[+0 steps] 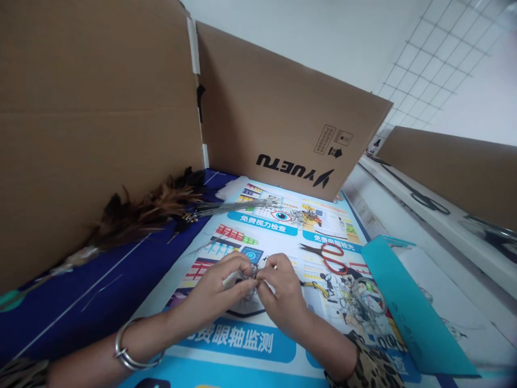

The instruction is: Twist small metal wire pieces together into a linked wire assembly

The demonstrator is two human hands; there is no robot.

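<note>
My left hand (pixel 220 291) and my right hand (pixel 283 293) meet over a printed poster (pixel 250 345) that covers the table. Both pinch a small wiry metal piece (pixel 255 271) between thumbs and fingertips; what it is exactly I cannot make out. A silver bangle (pixel 129 355) circles my left wrist. A leopard-print cuff (pixel 371 366) covers my right wrist. Just right of my right hand lie yellow-handled pliers (pixel 317 285).
Red-handled scissors (pixel 329 253) and a pile of wire rings (pixel 365 302) lie to the right. A bunch of brown feathers (pixel 149 207) and thin wires (pixel 238 207) lie at the back left. Cardboard walls (pixel 283 108) stand behind. A teal folder (pixel 407 307) lies at the right.
</note>
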